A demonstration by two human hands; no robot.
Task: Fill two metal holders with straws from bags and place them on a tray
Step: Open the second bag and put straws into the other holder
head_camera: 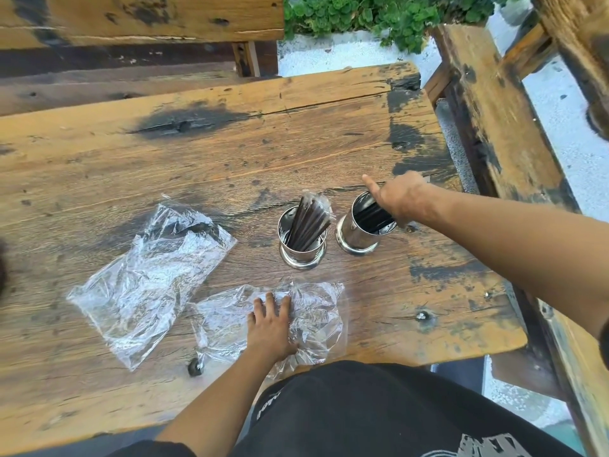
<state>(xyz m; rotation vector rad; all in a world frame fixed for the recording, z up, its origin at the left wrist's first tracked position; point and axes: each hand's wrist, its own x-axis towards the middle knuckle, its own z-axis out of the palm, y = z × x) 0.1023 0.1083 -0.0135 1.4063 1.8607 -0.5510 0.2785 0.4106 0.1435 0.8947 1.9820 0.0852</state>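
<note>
Worn wooden table [197, 153], plank top with dark stains; wooden benches on the far and right sides, green plants [379, 14] beyond. Two metal holders stand upright near the table's right edge: left holder [301, 249] contains dark straws [308, 225] with clear wrap at their tops; right holder [357, 237] contains dark straws, largely hidden. Right hand [400, 196] at the right holder's rim, thumb extended; its fingers are hidden, so its grasp cannot be told. Left hand [272, 324] lies flat, fingers spread, on a crumpled clear bag [316, 324] at the near edge. Second clear bag [145, 278] lies flat further left. Small dark object [196, 367] near edge, unidentifiable. Bare tabletop far and left.
</note>
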